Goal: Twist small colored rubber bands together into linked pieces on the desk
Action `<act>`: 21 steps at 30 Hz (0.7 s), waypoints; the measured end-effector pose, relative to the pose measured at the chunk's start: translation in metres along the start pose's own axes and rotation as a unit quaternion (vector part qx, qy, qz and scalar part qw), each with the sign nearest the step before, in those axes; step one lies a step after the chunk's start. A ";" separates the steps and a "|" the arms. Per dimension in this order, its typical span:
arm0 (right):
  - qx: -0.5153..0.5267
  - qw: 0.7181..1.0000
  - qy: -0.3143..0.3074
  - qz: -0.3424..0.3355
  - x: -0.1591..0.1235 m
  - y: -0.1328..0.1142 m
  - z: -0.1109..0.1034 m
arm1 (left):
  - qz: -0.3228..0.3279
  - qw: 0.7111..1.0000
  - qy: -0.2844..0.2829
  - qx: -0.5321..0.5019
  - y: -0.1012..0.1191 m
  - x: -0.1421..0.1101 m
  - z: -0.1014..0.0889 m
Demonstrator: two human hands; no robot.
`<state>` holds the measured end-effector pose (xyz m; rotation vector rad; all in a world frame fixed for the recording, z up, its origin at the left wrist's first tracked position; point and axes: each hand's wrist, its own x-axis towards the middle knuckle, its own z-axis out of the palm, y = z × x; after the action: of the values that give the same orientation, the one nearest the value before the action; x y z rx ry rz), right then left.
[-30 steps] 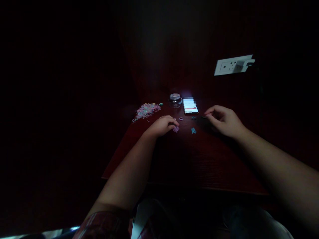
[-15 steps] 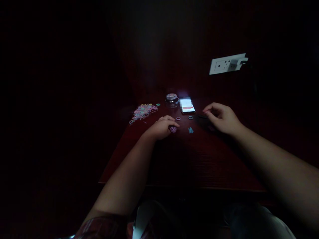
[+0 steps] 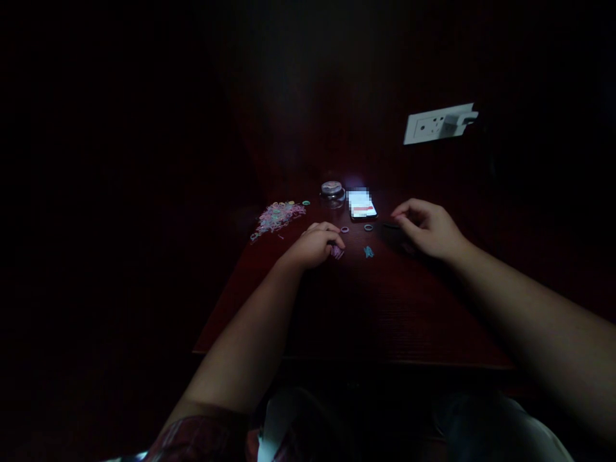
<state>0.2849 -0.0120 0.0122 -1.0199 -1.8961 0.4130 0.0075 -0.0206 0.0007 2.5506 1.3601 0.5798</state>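
Observation:
My left hand [image 3: 317,245] rests on the dark red table with its fingers apart and bent, the tips at a small pile of purple elastic bands [image 3: 337,253]. To the right of that pile lies a small bunch of teal elastic bands [image 3: 368,252]. Behind them are a purple ring-shaped band [image 3: 344,230] and a grey-blue ring-shaped band [image 3: 368,228]. My right hand [image 3: 426,226] hovers at the right, thumb and forefinger pinched together; anything between them is too small to make out. Below its fingertips is a thin dark object [image 3: 392,225], and a faint pinkish bunch [image 3: 408,248] sits in its shadow.
A larger heap of mixed coloured bands [image 3: 279,217] spreads at the table's left edge. A clear lidded jar [image 3: 332,194] and a lit phone [image 3: 361,203] stand at the back. On the wall is a white socket [image 3: 439,124] with a plug. The room is very dark.
My left fingertips have drawn back slightly, and more of the purple pile shows, a little further right. My right hand keeps its place and its pinch.

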 end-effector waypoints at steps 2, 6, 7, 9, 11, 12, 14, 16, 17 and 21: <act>0.005 1.000 0.005 0.004 0.000 0.001 0.000 | -0.001 1.000 0.003 -0.002 0.000 -0.001 0.000; 0.019 1.000 -0.001 0.022 0.000 0.009 0.000 | -0.005 1.000 -0.012 -0.008 -0.001 0.000 0.003; 0.018 1.000 0.002 0.021 0.001 0.011 0.000 | -0.002 1.000 -0.017 -0.009 -0.002 0.000 0.004; 0.013 1.000 0.015 0.015 0.002 0.015 0.000 | 0.011 1.000 -0.025 -0.011 -0.003 0.001 0.006; 0.017 0.999 0.023 0.030 0.003 0.017 -0.001 | 0.028 0.999 -0.032 -0.010 -0.003 0.001 0.007; 0.026 0.998 0.021 0.053 0.003 0.017 -0.002 | 0.034 0.999 -0.036 -0.009 -0.003 0.000 0.007; 0.046 0.993 0.000 0.109 0.002 0.016 -0.003 | 0.034 0.999 -0.041 -0.007 -0.001 0.000 0.007; 0.028 0.993 0.007 0.117 0.002 0.016 -0.004 | 0.019 0.999 -0.044 -0.005 0.001 0.000 0.005; 0.019 0.994 0.008 0.111 0.002 0.016 -0.004 | 0.013 0.999 -0.042 -0.005 0.003 0.000 0.004; 0.008 0.995 0.005 0.098 0.003 0.018 -0.005 | -0.020 1.000 0.012 0.003 0.011 -0.002 -0.002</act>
<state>0.2968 0.0009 0.0052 -1.2004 -1.7870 0.5346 0.0138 -0.0287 0.0052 2.5230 1.4184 0.6022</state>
